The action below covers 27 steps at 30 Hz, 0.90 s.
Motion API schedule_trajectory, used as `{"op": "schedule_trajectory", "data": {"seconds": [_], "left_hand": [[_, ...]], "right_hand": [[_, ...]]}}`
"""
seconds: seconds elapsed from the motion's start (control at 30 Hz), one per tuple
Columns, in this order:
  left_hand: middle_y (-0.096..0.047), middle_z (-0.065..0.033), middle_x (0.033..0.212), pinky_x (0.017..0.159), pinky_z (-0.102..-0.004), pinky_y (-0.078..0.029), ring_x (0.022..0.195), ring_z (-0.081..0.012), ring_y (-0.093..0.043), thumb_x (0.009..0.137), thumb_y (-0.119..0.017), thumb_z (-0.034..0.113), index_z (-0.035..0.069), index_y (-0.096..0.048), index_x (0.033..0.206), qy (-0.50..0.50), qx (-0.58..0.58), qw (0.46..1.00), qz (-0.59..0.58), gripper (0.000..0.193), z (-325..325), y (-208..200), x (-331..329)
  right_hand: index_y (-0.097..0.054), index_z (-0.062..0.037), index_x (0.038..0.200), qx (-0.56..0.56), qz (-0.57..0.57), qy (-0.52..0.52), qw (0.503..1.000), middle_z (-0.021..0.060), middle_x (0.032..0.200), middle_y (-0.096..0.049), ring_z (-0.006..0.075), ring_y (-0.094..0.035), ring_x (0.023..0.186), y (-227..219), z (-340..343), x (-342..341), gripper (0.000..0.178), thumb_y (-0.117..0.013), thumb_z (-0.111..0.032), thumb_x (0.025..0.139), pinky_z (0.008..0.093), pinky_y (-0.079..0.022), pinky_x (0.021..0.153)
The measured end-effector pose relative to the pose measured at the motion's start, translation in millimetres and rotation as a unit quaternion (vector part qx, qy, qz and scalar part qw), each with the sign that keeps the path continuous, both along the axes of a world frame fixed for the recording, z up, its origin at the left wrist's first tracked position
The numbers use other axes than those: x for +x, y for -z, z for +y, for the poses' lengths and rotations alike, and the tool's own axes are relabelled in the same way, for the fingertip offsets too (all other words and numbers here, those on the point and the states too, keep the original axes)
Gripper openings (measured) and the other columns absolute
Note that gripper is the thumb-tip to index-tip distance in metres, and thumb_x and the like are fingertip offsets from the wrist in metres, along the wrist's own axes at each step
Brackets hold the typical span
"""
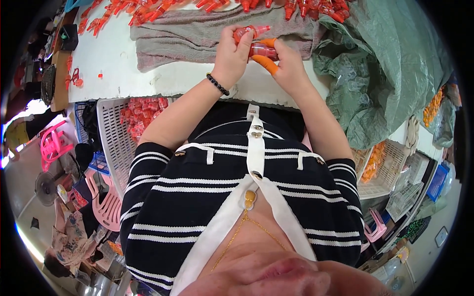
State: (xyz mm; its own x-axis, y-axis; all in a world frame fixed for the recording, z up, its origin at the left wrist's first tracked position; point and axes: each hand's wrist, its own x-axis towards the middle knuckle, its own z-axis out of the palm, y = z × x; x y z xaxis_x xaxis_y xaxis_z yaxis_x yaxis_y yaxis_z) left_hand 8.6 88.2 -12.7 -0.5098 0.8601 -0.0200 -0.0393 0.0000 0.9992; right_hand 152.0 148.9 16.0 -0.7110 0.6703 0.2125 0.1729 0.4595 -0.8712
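Observation:
My left hand (231,55) grips a small red plastic bottle (251,31) with a pointed cap, held over a grey towel (182,34) on the white table (113,64). My right hand (288,66) holds a second red bottle (263,50) just below the first. Orange rubber finger covers sit on my right thumb and finger (265,64). The two hands are close together and the bottles nearly touch. A black bead bracelet (217,84) is on my left wrist.
Many more red bottles (148,9) lie along the table's far edge. A green plastic sack (390,64) covers the right side. White baskets stand below the table: one with red pieces (140,116) at left, one with orange pieces (375,160) at right. Pink stools (52,143) and a person (69,237) are at lower left.

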Motion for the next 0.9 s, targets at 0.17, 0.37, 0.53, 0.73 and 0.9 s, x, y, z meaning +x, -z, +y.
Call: {"op": "schedule_trajectory", "data": {"seconds": [0.17,0.37,0.53,0.73,0.9], "left_hand": [[-0.059,-0.0039,0.09,0.054,-0.0198,-0.042,0.068,-0.0057,-0.053,0.095,-0.054,0.02,0.001,-0.044,0.116,-0.012,0.039,0.993,0.113,0.03,-15,-7,-3],[-0.061,-0.0044,0.095,0.056,-0.0205,-0.044,0.068,-0.0059,-0.054,0.094,-0.055,0.019,0.0,-0.047,0.116,-0.018,0.004,1.0,-0.015,0.029,-75,-9,-43],[-0.063,-0.0094,0.1,0.069,-0.0249,-0.051,0.086,-0.0144,-0.062,0.094,-0.055,0.019,-0.002,-0.048,0.113,-0.105,-0.125,0.986,0.014,0.029,-188,-29,-113],[-0.057,-0.0198,0.115,0.092,-0.0356,-0.045,0.107,-0.0292,-0.056,0.087,-0.063,0.027,-0.003,-0.047,0.121,-0.14,-0.437,0.808,0.37,0.048,-281,3,-156],[-0.049,-0.0237,0.126,0.097,-0.0416,-0.041,0.112,-0.0386,-0.05,0.078,-0.07,0.035,0.0,-0.043,0.129,-0.16,-0.217,0.824,0.499,0.068,-217,13,-153]], "right_hand": [[-0.058,0.0002,0.108,-0.217,0.046,-0.015,0.975,0.0072,0.087,-0.065,0.0122,-0.058,0.072,25,-7,-8,0.033,-0.071,-0.015,0.081,0.0243,-0.047,0.064],[-0.058,-0.0023,0.112,-0.153,-0.021,-0.073,0.985,0.0093,0.101,-0.061,0.0122,-0.055,0.074,5,-20,-18,0.04,-0.074,-0.018,0.078,0.0253,-0.047,0.067],[-0.055,-0.0045,0.121,0.284,-0.097,-0.004,0.954,0.012,0.109,-0.058,0.0253,-0.057,0.088,28,37,-5,0.046,-0.07,-0.015,0.079,0.0363,-0.046,0.08],[-0.054,-0.0021,0.112,0.28,-0.241,0.037,0.929,0.0135,0.105,-0.059,0.0291,-0.056,0.093,63,71,6,0.031,-0.064,-0.013,0.085,0.0379,-0.044,0.084],[-0.054,-0.0023,0.104,-0.205,0.015,0.054,0.977,0.0089,0.105,-0.059,0.0233,-0.056,0.095,56,90,-3,0.014,-0.056,-0.008,0.091,0.0359,-0.043,0.087]]}}
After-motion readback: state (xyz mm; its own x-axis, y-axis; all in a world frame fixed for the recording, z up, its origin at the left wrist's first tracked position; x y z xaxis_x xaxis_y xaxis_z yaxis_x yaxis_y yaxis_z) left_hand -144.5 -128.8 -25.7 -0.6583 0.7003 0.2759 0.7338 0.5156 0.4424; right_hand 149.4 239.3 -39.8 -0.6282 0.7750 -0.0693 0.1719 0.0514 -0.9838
